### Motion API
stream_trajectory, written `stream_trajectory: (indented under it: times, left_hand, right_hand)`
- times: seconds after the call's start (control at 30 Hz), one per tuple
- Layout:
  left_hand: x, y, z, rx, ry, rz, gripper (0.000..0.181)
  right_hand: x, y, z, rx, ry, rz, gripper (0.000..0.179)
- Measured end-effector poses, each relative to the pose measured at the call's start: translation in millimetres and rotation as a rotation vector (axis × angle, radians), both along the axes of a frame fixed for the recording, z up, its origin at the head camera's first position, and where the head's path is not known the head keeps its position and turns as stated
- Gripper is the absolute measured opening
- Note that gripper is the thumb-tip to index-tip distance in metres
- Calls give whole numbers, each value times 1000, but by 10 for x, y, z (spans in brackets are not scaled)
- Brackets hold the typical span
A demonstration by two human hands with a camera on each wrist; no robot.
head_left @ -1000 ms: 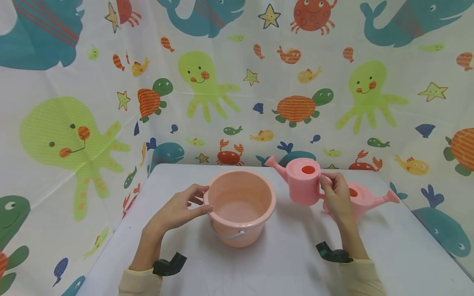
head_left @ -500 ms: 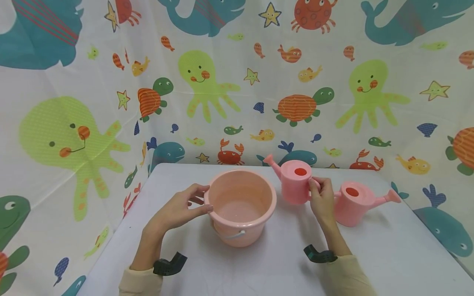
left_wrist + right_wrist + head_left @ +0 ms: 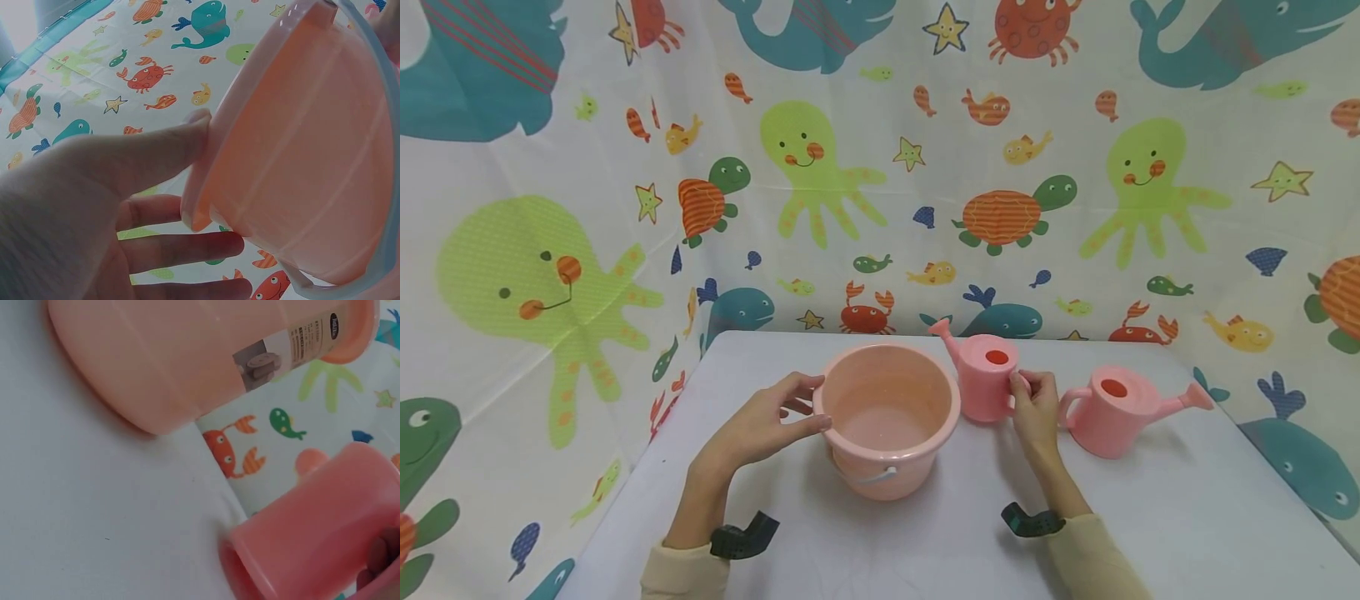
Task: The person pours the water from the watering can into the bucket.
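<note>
A peach-pink bucket (image 3: 883,479) with a pale handle (image 3: 375,244) stands upright in the middle of the table. My left hand (image 3: 767,421) touches the left side of its rim, thumb toward me, with its fingers fairly straight in the left wrist view. Right of the bucket, my right hand (image 3: 1036,408) grips the handle of a pink toy watering can (image 3: 987,387), whose spout points up and left. Its base (image 3: 256,569) is at the tabletop or just above; I cannot tell which. A second pink watering can (image 3: 1112,425) stands farther right, spout to the right.
The white table (image 3: 955,542) ends at the back and left against a cloth (image 3: 887,192) printed with sea animals. A label (image 3: 275,359) shows on the bucket's side in the right wrist view.
My right hand has carried its watering can left and down, closer to the bucket and away from the second can, whose handle now shows. My left hand and the bucket stay put.
</note>
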State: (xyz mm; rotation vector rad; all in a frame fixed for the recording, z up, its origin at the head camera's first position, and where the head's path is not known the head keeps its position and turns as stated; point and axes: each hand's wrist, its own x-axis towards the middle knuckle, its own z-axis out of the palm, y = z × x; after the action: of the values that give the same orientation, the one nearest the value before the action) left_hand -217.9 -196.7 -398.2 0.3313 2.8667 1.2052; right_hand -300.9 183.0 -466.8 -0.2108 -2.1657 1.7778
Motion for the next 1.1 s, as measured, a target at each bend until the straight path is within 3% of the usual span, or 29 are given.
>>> stream_trajectory:
  times: [0.37,1.1]
  left_hand:
    - [-6,5,-8,8,6,-9,69]
    - [-1,3,7,17,7,-9,69]
  right_hand:
    - [-71,37,-153,-72,-5,48,34]
    - [-99,89,-204,38,-13,77,37]
